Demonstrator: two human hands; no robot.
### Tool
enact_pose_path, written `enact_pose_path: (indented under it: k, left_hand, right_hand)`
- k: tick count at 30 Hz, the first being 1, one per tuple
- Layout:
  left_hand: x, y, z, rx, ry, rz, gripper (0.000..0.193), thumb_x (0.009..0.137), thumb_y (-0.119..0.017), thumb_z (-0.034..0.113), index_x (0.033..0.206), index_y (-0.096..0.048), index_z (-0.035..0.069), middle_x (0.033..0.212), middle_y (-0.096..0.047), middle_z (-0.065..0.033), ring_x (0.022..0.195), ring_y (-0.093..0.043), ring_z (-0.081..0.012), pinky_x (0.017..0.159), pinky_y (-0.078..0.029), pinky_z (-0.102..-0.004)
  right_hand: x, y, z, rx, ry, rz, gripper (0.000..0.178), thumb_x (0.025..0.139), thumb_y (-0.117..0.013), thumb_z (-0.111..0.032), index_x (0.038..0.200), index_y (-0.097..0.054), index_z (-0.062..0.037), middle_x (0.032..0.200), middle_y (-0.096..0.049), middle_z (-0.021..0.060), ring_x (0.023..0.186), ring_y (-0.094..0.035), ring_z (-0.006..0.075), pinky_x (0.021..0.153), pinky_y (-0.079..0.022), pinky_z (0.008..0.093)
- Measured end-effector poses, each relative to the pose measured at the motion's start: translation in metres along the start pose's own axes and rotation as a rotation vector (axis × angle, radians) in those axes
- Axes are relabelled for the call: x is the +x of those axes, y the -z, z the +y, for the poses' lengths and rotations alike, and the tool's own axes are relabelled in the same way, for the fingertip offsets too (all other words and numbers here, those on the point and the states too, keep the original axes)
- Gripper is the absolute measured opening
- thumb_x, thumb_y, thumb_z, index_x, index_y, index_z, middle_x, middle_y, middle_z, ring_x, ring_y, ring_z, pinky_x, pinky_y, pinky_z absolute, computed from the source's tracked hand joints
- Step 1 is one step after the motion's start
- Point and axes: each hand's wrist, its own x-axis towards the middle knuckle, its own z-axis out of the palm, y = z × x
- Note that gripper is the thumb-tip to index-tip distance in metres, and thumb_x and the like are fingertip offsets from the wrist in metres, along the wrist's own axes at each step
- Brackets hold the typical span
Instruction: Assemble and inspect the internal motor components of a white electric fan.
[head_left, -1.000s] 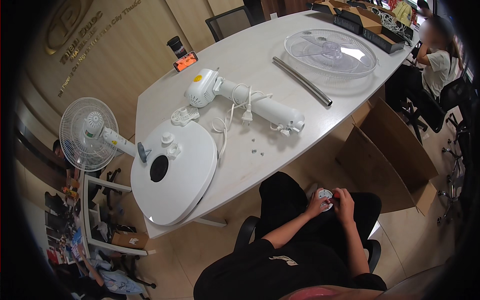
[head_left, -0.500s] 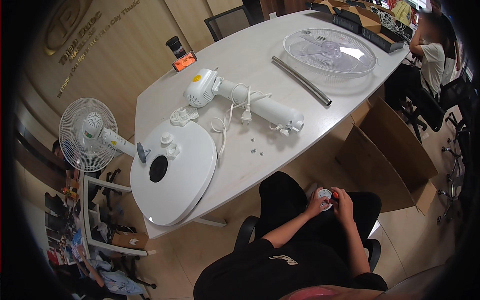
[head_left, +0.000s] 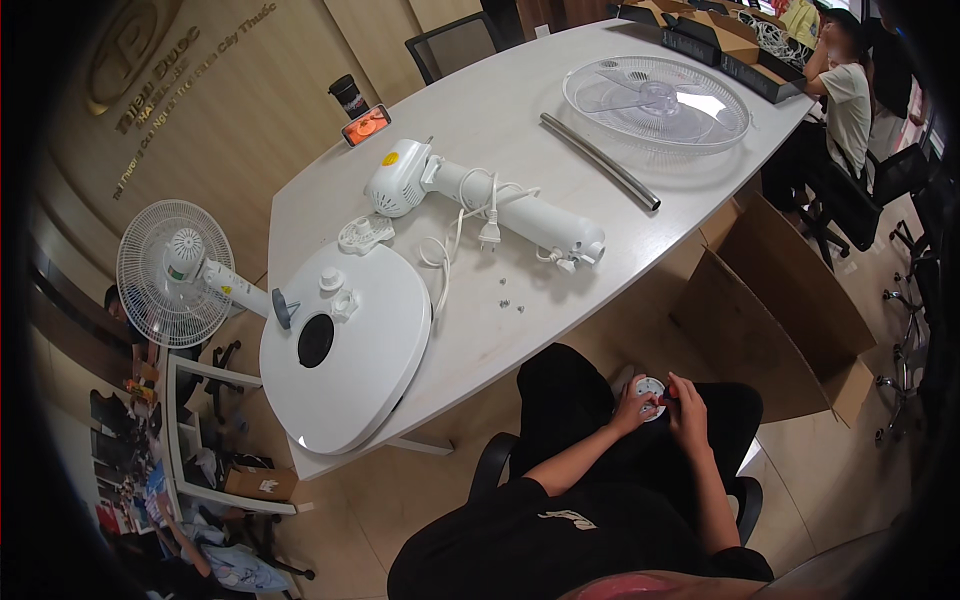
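Over my lap, my left hand (head_left: 628,408) is closed on a small round white plastic part (head_left: 651,386) with small holes or studs on its face. Close against it, my right hand (head_left: 688,414) is curled around a screwdriver, of which little more than a red-orange bit of handle (head_left: 673,391) shows. The screwdriver's tip is hidden by my fingers. On the table in front lie a white fan motor with its stem (head_left: 518,208), wrapped in its cord, and a round white fan base (head_left: 375,355). Several small screws (head_left: 504,303) lie near the table's edge.
The white table (head_left: 470,345) also holds a metal tube (head_left: 600,160), a clear fan blade in its guard (head_left: 657,105), a white bracket (head_left: 366,234), a phone (head_left: 366,125) and a dark cup (head_left: 348,96). An open cardboard box (head_left: 770,310) stands right of my knees. A person sits at far right.
My hands stay over my lap around the white part, with the right fingers slightly shifted, covering more of the red-orange handle. The seated person at far right has moved a little.
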Motion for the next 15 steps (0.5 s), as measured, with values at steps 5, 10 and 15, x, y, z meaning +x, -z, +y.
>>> enact_pose_path:
  k: [5, 10, 15]
  left_hand:
    - [0.0, -0.003, 0.002, 0.006, 0.017, 0.019, 0.023, 0.077, -0.082, 0.022, 0.094, -0.068, 0.014, 0.145, -0.039, -0.0177, 0.134, -0.039, -0.0418, 0.109, -0.036, -0.0494]
    - [-0.002, -0.003, -0.005, 0.028, 0.008, 0.014, 0.024, 0.078, -0.082, 0.023, 0.094, -0.067, 0.014, 0.146, -0.038, -0.0175, 0.134, -0.039, -0.0418, 0.109, -0.036, -0.0502]
    - [-0.001, -0.002, -0.003, -0.007, 0.015, 0.017, 0.024, 0.077, -0.082, 0.023, 0.093, -0.067, 0.014, 0.146, -0.038, -0.0173, 0.134, -0.039, -0.0417, 0.108, -0.036, -0.0501]
  right_hand:
    - [0.0, -0.007, 0.001, -0.12, -0.019, 0.075, 0.046, 0.076, -0.074, 0.001, 0.119, -0.059, -0.0051, 0.111, -0.06, 0.0138, 0.101, -0.062, 0.0353, 0.084, -0.052, 0.0412]
    - [0.002, -0.011, -0.009, -0.17, 0.042, 0.145, 0.043, 0.079, -0.074, -0.002, 0.119, -0.061, -0.005, 0.109, -0.061, 0.0133, 0.099, -0.063, 0.0358, 0.084, -0.052, 0.0398]
    - [-0.001, -0.007, -0.005, -0.133, 0.152, 0.147, 0.046, 0.079, -0.072, 0.001, 0.122, -0.058, -0.0036, 0.114, -0.061, 0.0159, 0.106, -0.063, 0.0381, 0.087, -0.052, 0.0417]
